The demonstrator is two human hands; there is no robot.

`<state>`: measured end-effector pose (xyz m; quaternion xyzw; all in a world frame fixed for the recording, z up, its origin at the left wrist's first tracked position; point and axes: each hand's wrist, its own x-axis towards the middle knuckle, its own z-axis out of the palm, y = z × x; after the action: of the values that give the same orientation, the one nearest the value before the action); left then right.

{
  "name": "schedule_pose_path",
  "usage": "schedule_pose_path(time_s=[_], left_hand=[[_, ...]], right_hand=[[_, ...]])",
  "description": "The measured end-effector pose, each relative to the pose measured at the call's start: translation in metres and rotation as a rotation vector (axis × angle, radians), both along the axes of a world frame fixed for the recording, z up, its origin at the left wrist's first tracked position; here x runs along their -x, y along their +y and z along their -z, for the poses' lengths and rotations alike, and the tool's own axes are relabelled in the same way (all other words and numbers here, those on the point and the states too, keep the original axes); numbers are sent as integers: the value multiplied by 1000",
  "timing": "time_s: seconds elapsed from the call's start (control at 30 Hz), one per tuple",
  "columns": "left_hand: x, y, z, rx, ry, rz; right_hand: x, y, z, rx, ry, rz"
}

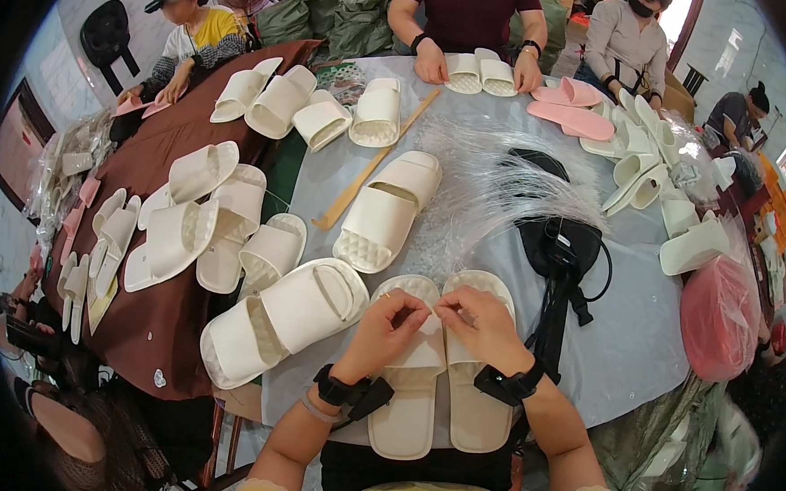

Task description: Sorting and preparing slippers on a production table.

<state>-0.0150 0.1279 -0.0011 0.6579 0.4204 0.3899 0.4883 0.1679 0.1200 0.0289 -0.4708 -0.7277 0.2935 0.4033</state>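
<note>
Resting side by side at the lower centre of the frame, a pair of cream moulded foam slide sandals (444, 375) is lying on the grey-clothed round table (640, 324), toes pointing away from the person. The left hand (386, 328) is sitting over the strap of the left sandal, its fingers curled together and pinching at something too small to make out. The right hand (485, 328) is sitting over the strap of the right sandal, fingers likewise drawn together in a pinch, its fingertips nearly meeting those of the left hand above the gap between the two sandals. Both wrists are wearing black bands.

Just left of the pair, a second pair of cream slides (282, 320) is lying stacked at an angle across the table's edge. Above the hands, a single cream slide (388, 211) is lying diagonally beside a long pale wooden stick (373, 165). A fan of thin clear plastic strands (505, 185) is spreading across the centre, and a black pouch with a cord (559, 247) is sitting to the right. At the top of the frame, another person's hands (433, 66) are holding a cream pair (481, 74), with pink slides (571, 108) lying to their right. More cream slides are covering the brown cloth (150, 321) at the left.
</note>
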Motion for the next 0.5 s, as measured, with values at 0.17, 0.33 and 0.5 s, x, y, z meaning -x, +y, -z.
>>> schedule_pose_path(time_s=[0.17, 0.33, 0.5], left_hand=[[1, 0, 5, 39, -47, -8], [1, -1, -3, 39, 20, 6], [0, 0, -4, 13, 17, 1]], right_hand=[[-1, 2, 4, 12, 88, 68], [-1, 2, 3, 40, 85, 39], [0, 2, 2, 43, 53, -13]])
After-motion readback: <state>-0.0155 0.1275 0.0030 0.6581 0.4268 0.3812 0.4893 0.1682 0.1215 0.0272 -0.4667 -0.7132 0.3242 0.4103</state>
